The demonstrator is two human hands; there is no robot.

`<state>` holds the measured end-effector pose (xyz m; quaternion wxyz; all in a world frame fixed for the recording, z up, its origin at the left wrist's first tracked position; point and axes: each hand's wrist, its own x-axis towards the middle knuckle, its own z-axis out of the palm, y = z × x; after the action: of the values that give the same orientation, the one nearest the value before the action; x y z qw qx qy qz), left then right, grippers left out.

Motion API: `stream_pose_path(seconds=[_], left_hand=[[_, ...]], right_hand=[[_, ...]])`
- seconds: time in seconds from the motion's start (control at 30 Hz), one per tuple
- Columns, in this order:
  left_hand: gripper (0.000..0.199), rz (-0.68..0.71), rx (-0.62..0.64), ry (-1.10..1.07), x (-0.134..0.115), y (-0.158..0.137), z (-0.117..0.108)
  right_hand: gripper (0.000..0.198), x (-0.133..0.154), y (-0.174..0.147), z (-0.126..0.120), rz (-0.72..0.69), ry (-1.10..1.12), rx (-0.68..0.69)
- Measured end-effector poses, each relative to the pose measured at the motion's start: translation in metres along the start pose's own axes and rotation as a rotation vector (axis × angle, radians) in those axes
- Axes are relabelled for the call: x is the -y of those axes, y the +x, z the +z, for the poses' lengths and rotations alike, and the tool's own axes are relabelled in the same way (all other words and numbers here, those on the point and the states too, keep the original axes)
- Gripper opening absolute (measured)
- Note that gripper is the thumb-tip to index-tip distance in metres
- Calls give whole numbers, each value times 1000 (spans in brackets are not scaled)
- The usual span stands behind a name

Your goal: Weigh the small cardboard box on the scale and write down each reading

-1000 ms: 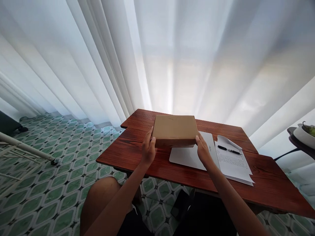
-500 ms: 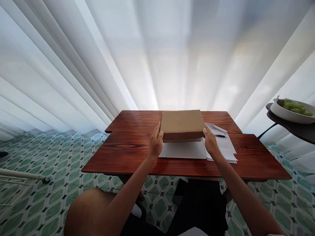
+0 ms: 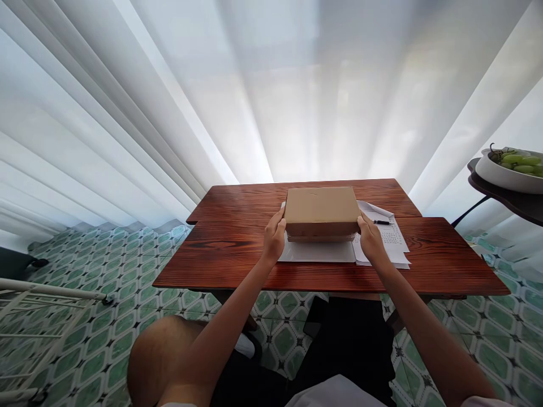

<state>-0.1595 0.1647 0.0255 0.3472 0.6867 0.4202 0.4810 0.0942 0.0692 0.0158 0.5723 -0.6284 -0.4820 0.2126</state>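
A brown cardboard box (image 3: 322, 206) is held level between my two hands. My left hand (image 3: 274, 237) grips its left end, thumb at the front corner. At the right end, my right hand (image 3: 370, 234) has its fingers and thumb closed round the edge. Under the box lies a flat white sheet (image 3: 316, 252), mostly hidden by it. A second brown layer shows beneath the front edge of the box; whether it is a separate thing I cannot tell. Right of it are sheets of paper with writing (image 3: 390, 243) and a black pen (image 3: 382, 222) on top.
The reddish wooden table (image 3: 220, 249) stands before a white curtain (image 3: 292, 113). At right, a white bowl of green grapes (image 3: 515, 172) rests on a dark stand (image 3: 521, 206). A white metal rack (image 3: 51, 291) is on the tiled floor at left.
The box has come down closer to the white sheet, still in both hands. My view has shifted slightly, so the table sits higher in the picture.
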Motion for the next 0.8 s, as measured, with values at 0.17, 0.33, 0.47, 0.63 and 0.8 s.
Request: stream_pose_path(seconds=[0.17, 0.33, 0.47, 0.63, 0.8], left_hand=[[54, -3, 16, -31, 0, 0, -1], [54, -19, -6, -15, 4, -1, -2], [55, -7, 4, 15, 7, -2, -3], [54, 0, 11, -3, 9, -3, -3], [52, 28, 45, -34, 13, -2, -6]], right_hand=[[56, 1, -2, 1, 22, -28, 4], [56, 4, -4, 3, 55, -38, 22], [55, 4, -5, 3, 69, -40, 15], [54, 5, -5, 3, 34, -59, 0], [55, -2, -3, -3, 26, -103, 11]])
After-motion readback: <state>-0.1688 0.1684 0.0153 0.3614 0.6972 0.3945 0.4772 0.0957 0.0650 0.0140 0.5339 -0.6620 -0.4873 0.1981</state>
